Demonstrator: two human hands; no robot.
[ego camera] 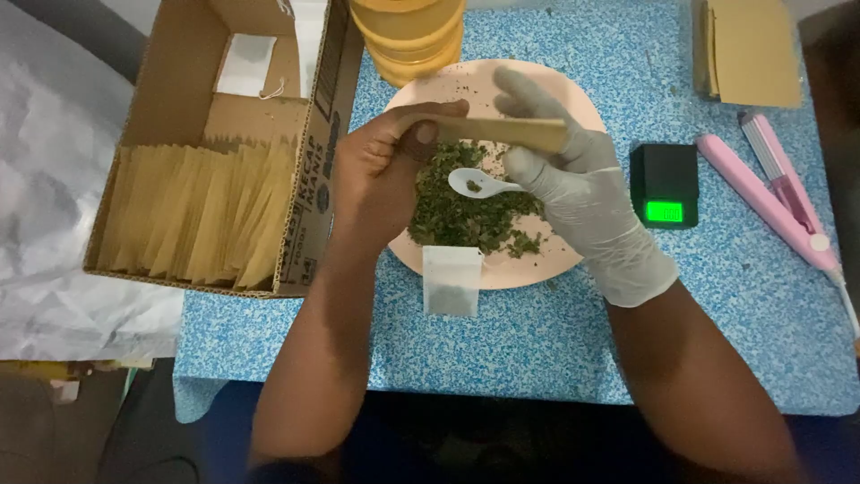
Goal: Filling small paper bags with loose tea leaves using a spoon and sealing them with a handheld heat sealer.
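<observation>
Covering the table, a blue speckled cloth [555,341]; both hands [381,170] grip a tan packet [511,132].

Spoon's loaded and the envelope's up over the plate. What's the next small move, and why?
Probably tip the white spoon into the tan envelope. The gloved right hand holds a bit of dried herb on it just below the envelope, which both hands hold above the pink plate.

Pink plate [537,260]; green herbs [466,211]; white spoon [479,182]; blue-speckled tablecloth [537,341]; black scale [664,184] w/ green display.
</observation>
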